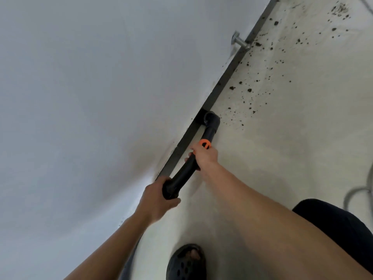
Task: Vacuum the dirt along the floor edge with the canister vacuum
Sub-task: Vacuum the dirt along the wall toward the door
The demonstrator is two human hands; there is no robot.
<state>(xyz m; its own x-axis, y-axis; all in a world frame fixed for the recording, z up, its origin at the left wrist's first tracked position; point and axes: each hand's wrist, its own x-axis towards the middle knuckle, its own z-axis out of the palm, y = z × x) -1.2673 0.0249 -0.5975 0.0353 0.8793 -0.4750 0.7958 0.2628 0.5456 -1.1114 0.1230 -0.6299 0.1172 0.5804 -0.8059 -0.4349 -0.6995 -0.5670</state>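
A black vacuum wand (185, 172) with an orange collar (205, 143) slants toward the dark baseboard (226, 77). Its black nozzle (211, 119) rests on the pale floor right against the baseboard. My left hand (159, 201) is shut around the wand's near end. My right hand (203, 155) grips the wand just below the orange collar. Dark dirt crumbs (250, 90) lie scattered on the floor beyond the nozzle, along the edge and out to the right, with a denser patch (341, 9) at the far top. The canister itself is out of view.
A white wall (90, 87) fills the left side. A metal door stop (241, 42) sticks out from the wall above the baseboard, ahead of the nozzle. A grey hose or cable (355, 194) curls at the right edge. My foot in a black perforated shoe (186, 263) stands at the bottom.
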